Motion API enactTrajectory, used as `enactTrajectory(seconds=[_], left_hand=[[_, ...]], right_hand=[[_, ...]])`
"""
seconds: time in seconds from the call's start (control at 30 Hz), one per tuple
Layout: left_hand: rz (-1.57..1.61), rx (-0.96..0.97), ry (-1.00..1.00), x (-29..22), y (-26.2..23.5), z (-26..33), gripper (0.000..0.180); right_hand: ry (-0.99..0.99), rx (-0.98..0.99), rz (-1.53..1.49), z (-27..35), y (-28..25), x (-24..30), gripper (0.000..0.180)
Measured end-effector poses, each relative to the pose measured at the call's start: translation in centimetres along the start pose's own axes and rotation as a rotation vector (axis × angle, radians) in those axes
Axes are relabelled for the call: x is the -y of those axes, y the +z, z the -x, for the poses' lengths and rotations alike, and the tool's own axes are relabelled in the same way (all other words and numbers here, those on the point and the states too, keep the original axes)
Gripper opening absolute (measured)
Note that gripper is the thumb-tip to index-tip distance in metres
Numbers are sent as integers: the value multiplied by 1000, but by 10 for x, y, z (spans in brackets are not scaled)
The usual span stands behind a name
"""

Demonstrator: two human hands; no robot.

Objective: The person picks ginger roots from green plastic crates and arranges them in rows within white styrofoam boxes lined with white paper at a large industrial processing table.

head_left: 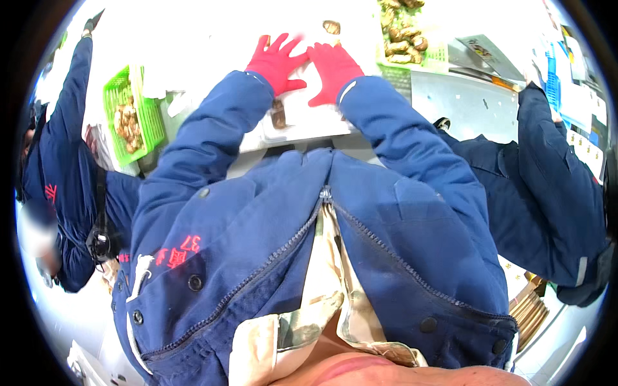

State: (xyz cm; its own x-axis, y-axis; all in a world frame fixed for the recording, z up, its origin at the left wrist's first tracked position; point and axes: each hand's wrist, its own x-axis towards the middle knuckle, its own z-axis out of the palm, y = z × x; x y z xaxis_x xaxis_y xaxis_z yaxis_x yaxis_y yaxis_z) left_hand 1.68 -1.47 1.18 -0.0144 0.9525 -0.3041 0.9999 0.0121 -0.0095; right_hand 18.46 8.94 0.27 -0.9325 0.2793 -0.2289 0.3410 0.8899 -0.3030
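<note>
Both my hands wear red gloves and reach over the white table. My left hand (pixel 279 64) has its fingers spread, with a small brown patch showing beside its fingertips. Close beside it, my right hand (pixel 335 72) is stretched out, thumb apart, with its fingertips near those of the left. Neither hand visibly holds anything, though their undersides are hidden. One brown mushroom (pixel 278 114) lies below my left wrist near the table's front edge. Another mushroom (pixel 331 27) rests beyond my right fingertips.
A green basket of mushrooms (pixel 129 125) stands at the left. More mushrooms (pixel 402 45) fill a green basket (pixel 438 58) at the far right. Co-workers in dark blue jackets stand close on the left (pixel 64 167) and right (pixel 553 199). A metal surface (pixel 457 106) adjoins at right.
</note>
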Motion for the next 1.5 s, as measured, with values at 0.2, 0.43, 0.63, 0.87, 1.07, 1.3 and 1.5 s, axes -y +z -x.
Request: enactTrajectory(seconds=[0.2,0.43,0.63,0.87,1.07,1.3,1.5], left_hand=[[-74,53,-16,-2,16,20,93],[-88,144,-34,-5,3,22,95],[19,-12,22,-3,-11,34,101],[-26,42,-26,2,9,25,104],[-9,0,-31,5,18,22,104],[89,-85,-38,3,-2,30,95],[145,-205,-195,-19,13,44,85]], right_hand=[[17,-42,159,0,24,3,116],[-25,59,39,14,-14,45,122],[36,83,138,24,22,43,120],[-34,13,-20,12,-2,33,121],[-21,21,-21,-20,7,22,124],[-11,-209,-122,-33,54,10,116],[-71,-335,-138,-23,56,3,113]])
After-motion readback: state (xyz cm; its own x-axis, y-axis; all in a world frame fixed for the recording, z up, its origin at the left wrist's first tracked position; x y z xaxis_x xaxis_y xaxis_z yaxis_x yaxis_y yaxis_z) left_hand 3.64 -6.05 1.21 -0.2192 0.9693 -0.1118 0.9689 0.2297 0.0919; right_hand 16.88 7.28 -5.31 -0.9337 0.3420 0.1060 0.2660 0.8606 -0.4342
